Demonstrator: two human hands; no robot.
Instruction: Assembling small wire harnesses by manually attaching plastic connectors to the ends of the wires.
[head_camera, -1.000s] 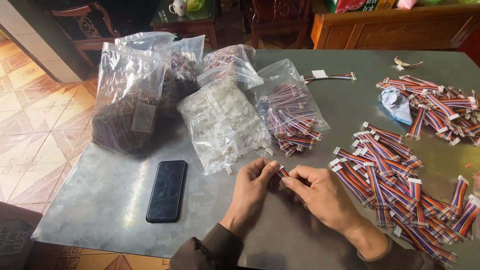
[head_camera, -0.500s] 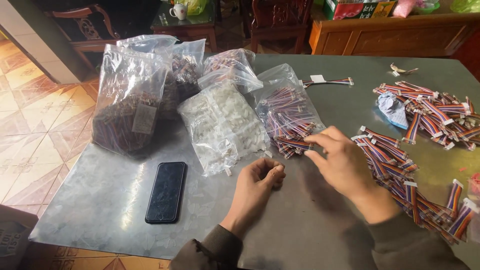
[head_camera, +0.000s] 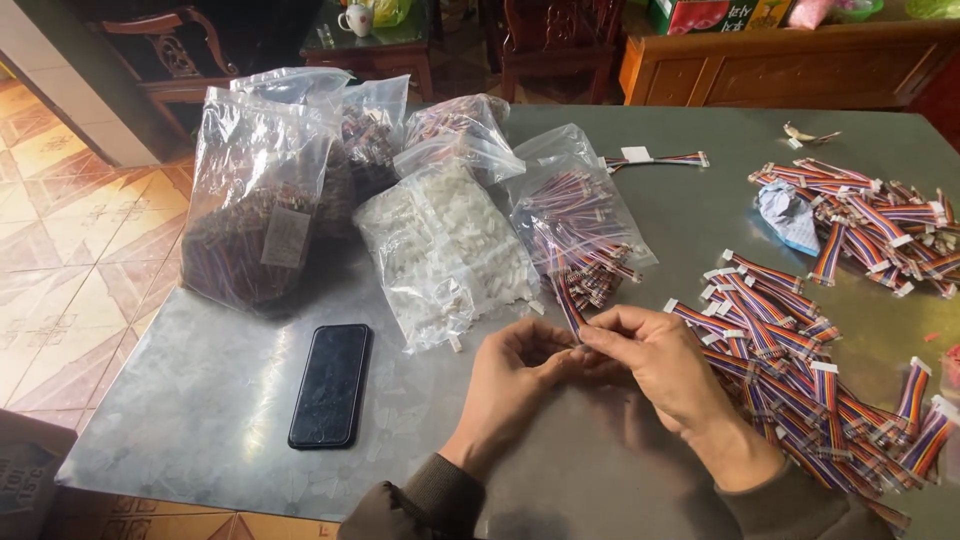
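My left hand (head_camera: 512, 375) and my right hand (head_camera: 655, 362) meet over the grey metal table (head_camera: 200, 410), fingertips pinched together. Between them is a short multicoloured ribbon cable (head_camera: 566, 306) whose free end points up toward an open clear bag of the same cables (head_camera: 575, 225). My right hand grips the cable's near end; my left fingers close on something small at that end, too small to make out. A pile of finished cables with white connectors (head_camera: 790, 360) lies just right of my right hand.
A clear bag of white plastic connectors (head_camera: 445, 250) and several more bags (head_camera: 262, 200) stand behind my hands. A black phone (head_camera: 331, 384) lies at the left. More cables (head_camera: 870, 220) and a blue-white wrapper (head_camera: 785, 215) lie far right. A wooden cabinet (head_camera: 800, 70) stands beyond.
My right hand reached to the cable bag half a second ago and has come back to my left hand with a cable. My left hand stayed in place.
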